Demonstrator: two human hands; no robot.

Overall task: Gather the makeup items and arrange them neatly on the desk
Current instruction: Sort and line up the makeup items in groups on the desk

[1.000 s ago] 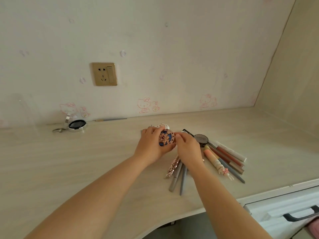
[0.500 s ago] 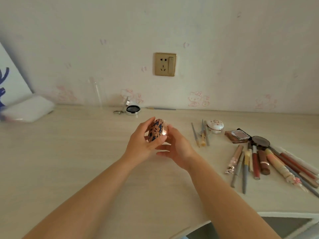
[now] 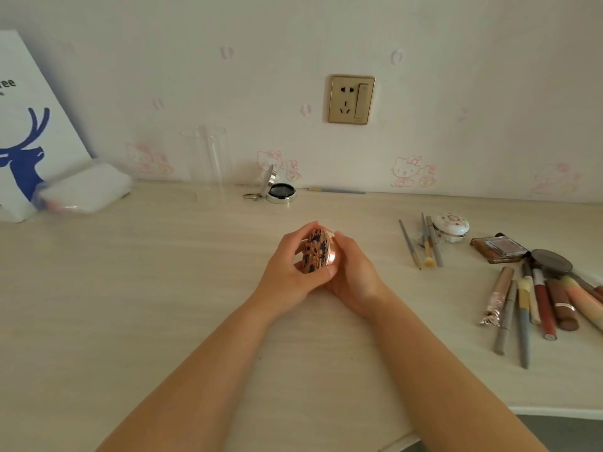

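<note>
Two bare hands meet above the middle of the pale wood-grain desk [image 3: 130,288]. The left hand [image 3: 287,272] curls its fingers and thumb round a round rose-gold compact with a blue-and-brown patterned lid [image 3: 316,251], held on edge; the right hand [image 3: 350,275] cups the compact's far side, fingers bent against it. To the right lie three thin brushes [image 3: 424,244], one white floral porcelain box [image 3: 452,227], one brown blush palette [image 3: 499,250], one dark round compact [image 3: 551,260], and a fanned cluster of about ten pencils and tubes [image 3: 535,308]. By the wall: one open silver compact [image 3: 280,192], one clear tube [image 3: 208,158], one white pack [image 3: 85,189], one deer-print bag [image 3: 23,148], one gold socket [image 3: 350,99].
</note>
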